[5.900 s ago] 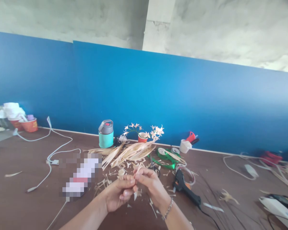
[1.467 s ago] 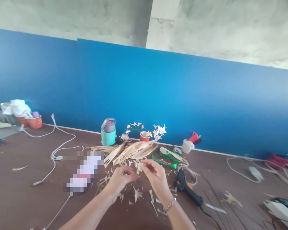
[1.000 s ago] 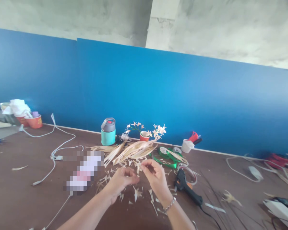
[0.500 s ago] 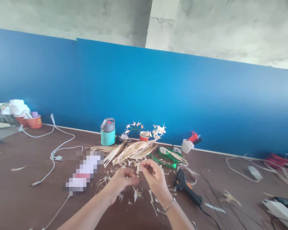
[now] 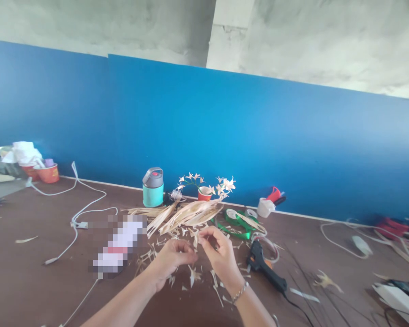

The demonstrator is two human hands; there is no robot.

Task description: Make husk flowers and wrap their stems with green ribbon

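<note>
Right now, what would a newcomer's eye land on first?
Likely the big blue partition spanning the view, then the pale flowers either side of a red cup at its foot, with a turquoise jar to their left. Nearer, the left hand and right hand sit close together above pale scraps, left of a black glue gun.

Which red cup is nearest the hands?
The cup just behind the dry husks, with pale flowers beside it; the other red cups stand far left.
</note>
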